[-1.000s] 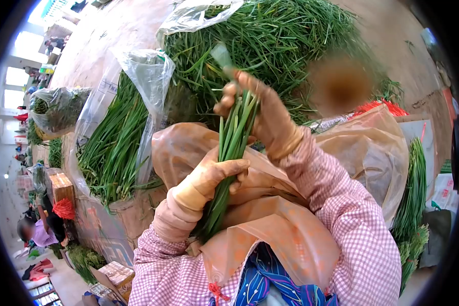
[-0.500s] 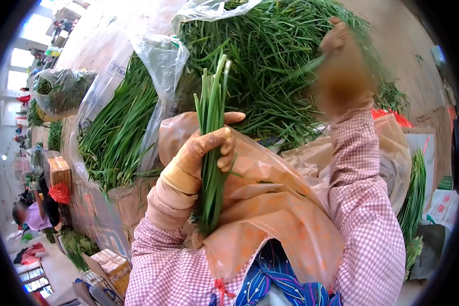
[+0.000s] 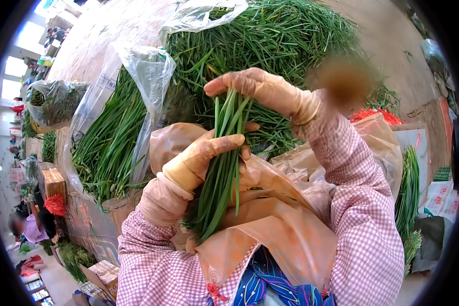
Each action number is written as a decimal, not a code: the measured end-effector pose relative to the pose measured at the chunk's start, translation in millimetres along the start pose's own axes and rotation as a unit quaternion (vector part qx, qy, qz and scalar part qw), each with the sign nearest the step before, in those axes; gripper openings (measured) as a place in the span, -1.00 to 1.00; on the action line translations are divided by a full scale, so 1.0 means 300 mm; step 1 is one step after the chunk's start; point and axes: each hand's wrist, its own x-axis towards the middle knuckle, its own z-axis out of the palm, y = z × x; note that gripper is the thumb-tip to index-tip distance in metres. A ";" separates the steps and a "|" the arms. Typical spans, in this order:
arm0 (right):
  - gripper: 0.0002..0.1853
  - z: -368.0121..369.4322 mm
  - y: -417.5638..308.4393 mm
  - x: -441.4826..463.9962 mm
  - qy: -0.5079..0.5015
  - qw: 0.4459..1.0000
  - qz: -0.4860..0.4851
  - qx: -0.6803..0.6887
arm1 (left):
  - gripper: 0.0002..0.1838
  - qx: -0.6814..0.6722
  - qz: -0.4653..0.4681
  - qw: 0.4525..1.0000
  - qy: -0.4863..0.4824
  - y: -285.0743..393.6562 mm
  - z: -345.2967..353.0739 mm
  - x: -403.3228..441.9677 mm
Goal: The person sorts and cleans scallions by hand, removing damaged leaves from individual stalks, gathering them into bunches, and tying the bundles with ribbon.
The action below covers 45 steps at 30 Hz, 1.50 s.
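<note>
A bundle of long green stalks (image 3: 222, 173) stands upright over my lap, its pale cut ends at the top. My left hand (image 3: 204, 158), in a tan glove, is wrapped round its middle. Across the top ends lies my right hand (image 3: 257, 89), also gloved, its palm and bent fingers over the stalk tips; whether it grips any stalk is hidden. Behind the hands spreads a large loose heap of green stalks (image 3: 285, 41). To the left, a clear plastic bag (image 3: 150, 76) holds more stalks (image 3: 109, 148) laid in one direction.
An orange translucent apron (image 3: 275, 224) covers my lap. Red ties (image 3: 375, 116) lie at the right, above a standing bundle (image 3: 408, 188). A filled bag (image 3: 58, 104), a carton (image 3: 53, 183) and red strands (image 3: 55, 205) are at the left. A person in purple (image 3: 34, 228) is at the far left.
My right hand has come back from the heap on the right to the top of the bundle. My left hand still holds the bundle, which now looks fuller and a little lower.
</note>
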 end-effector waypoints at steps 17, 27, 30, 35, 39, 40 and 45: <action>-0.46 -0.033 0.012 0.040 0.198 0.964 -0.162 -0.078 | -0.58 -0.004 -0.058 0.998 -0.010 -0.021 -0.063 0.069; -0.37 0.002 0.119 0.153 0.056 0.981 -0.083 0.166 | -0.64 -0.011 0.046 0.998 -0.033 0.085 -0.106 0.135; -0.21 0.069 0.099 0.099 0.030 0.956 -0.047 0.286 | -0.72 -0.164 0.190 0.960 -0.122 0.182 -0.177 0.222; -0.15 0.114 0.168 -0.006 -0.037 0.873 0.079 0.480 | -0.76 -0.237 0.299 0.922 -0.072 0.215 -0.279 0.256; -0.42 0.044 0.244 -0.090 0.058 0.935 0.116 0.330 | -0.80 -0.312 0.310 0.896 -0.067 0.180 -0.356 0.265; -0.45 0.010 0.239 -0.112 0.119 0.935 0.089 0.323 | -0.82 -0.331 0.300 0.892 -0.071 0.180 -0.352 0.257; -0.54 -0.051 0.099 -0.185 0.226 0.945 -0.023 0.236 | -0.82 -0.318 0.327 0.887 -0.074 0.181 -0.323 0.274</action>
